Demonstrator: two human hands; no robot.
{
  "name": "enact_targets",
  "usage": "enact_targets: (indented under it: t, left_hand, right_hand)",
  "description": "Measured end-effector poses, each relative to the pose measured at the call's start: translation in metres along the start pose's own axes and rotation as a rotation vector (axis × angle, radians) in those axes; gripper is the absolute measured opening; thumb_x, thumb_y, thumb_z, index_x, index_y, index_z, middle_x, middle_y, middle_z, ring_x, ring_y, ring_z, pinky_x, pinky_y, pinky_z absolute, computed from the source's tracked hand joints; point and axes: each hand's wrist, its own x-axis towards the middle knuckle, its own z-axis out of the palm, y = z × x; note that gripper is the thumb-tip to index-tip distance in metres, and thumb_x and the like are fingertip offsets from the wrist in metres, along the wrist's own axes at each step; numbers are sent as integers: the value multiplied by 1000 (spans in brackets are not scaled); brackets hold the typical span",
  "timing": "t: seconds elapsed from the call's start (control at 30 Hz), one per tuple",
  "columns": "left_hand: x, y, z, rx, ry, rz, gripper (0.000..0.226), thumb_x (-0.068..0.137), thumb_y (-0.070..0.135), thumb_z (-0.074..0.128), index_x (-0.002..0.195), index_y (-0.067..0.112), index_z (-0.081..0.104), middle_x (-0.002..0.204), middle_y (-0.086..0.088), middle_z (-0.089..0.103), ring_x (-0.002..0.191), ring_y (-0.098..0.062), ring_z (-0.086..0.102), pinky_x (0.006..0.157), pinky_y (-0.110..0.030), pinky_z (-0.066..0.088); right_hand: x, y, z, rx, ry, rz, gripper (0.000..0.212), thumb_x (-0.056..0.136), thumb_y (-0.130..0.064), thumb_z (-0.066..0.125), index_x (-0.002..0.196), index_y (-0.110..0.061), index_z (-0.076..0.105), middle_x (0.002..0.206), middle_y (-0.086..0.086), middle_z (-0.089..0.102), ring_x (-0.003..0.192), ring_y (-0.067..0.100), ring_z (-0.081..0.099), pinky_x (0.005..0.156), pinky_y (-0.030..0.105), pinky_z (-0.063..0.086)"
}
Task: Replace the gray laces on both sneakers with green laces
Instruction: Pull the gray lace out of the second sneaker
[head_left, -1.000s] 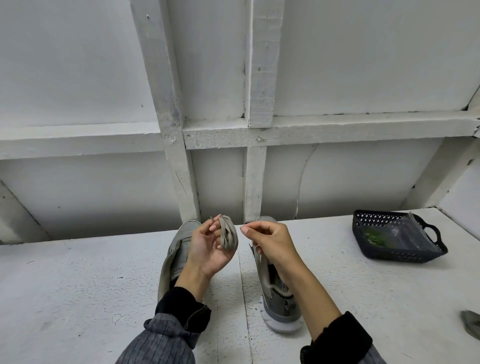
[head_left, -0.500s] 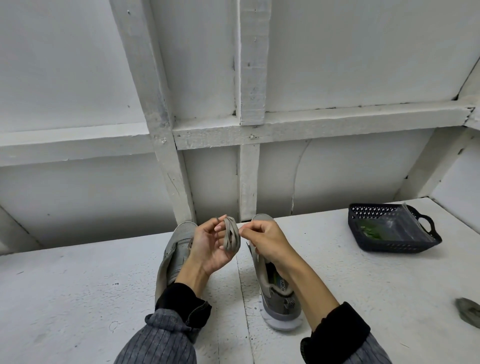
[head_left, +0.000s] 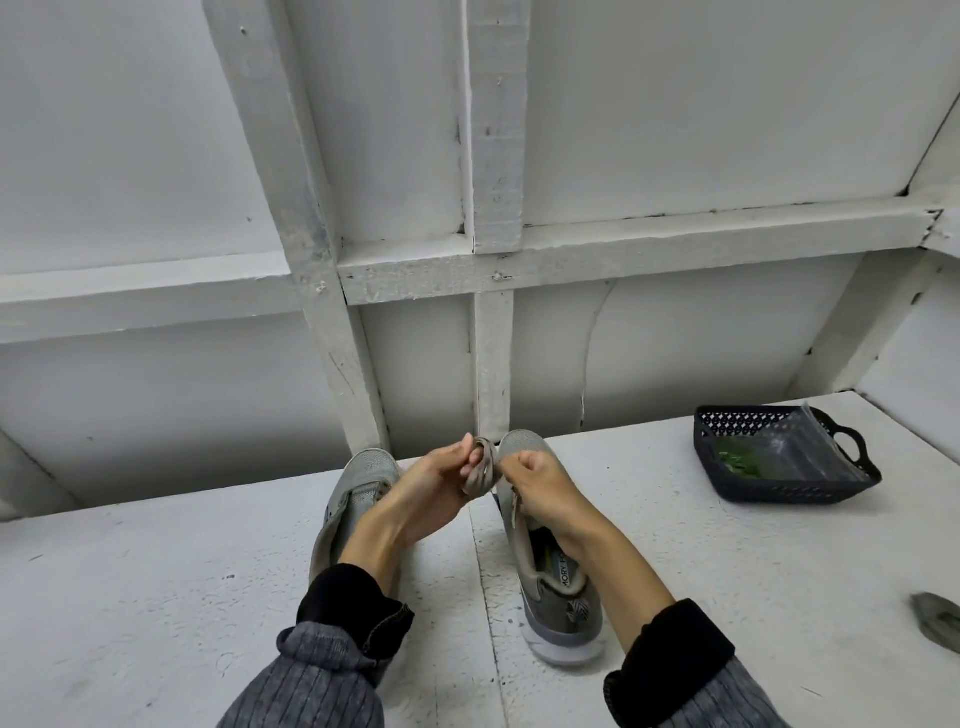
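Above the two sneakers (head_left: 550, 582) on the surface (head_left: 156, 597), I hold a coiled gray lace (head_left: 480, 473) — left hand (head_left: 434, 491) grips the bundle, right hand (head_left: 540, 486) pinches its edge.

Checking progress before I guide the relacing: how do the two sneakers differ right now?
The left sneaker is mostly hidden behind the left forearm; the right sneaker shows its open collar, insole print and white sole. The right sneaker's toe reaches farther back. Both are gray, lie side by side on the white table, toes toward the wall.
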Motion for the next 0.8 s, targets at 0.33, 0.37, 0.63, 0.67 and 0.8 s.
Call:
enact_targets:
  t: [0.33, 0.37, 0.63, 0.67, 0.8]
  left_hand:
    - [0, -5, 2, 539, 47, 86, 48, 103, 12, 37, 67, 22, 67, 58, 11, 51, 57, -1, 42, 63, -17, 37]
    - [1, -5, 1, 527, 77, 99, 43, 102, 10, 39, 72, 20, 69, 59, 10, 53, 58, -2, 45, 65, -17, 40]
    - [-6, -10, 25, 375, 146, 154, 19, 96, 6, 51, 96, 0, 69, 71, 4, 68, 71, -5, 63, 76, -19, 51]
    - [-7, -11, 29, 387, 178, 151, 18, 95, 8, 54, 99, -1, 70, 73, 2, 68, 71, -5, 62, 74, -17, 51]
    - [-3, -18, 57, 422, 275, 175, 14, 91, 9, 63, 94, 0, 73, 76, -3, 66, 67, -7, 58, 65, -15, 48]
  right_hand:
    - [4, 22, -11, 145, 35, 29, 14, 97, -20, 52, 89, -11, 58, 64, -3, 54, 53, 8, 45, 49, 21, 38]
    - [4, 23, -12, 194, 41, 28, 12, 96, -20, 54, 91, -10, 58, 71, 1, 58, 59, 10, 49, 51, 21, 40]
    - [-7, 19, -15, 340, 113, 6, 36, 80, -15, 76, 97, -14, 45, 84, 4, 70, 56, 4, 57, 53, 20, 42]
    - [-8, 20, -17, 342, 135, 7, 35, 80, -13, 76, 98, -14, 45, 88, 5, 71, 61, 6, 58, 55, 21, 43]
    - [-17, 26, -46, 325, 270, 39, 29, 79, -11, 74, 98, -15, 52, 91, 8, 70, 66, 13, 59, 57, 22, 44]
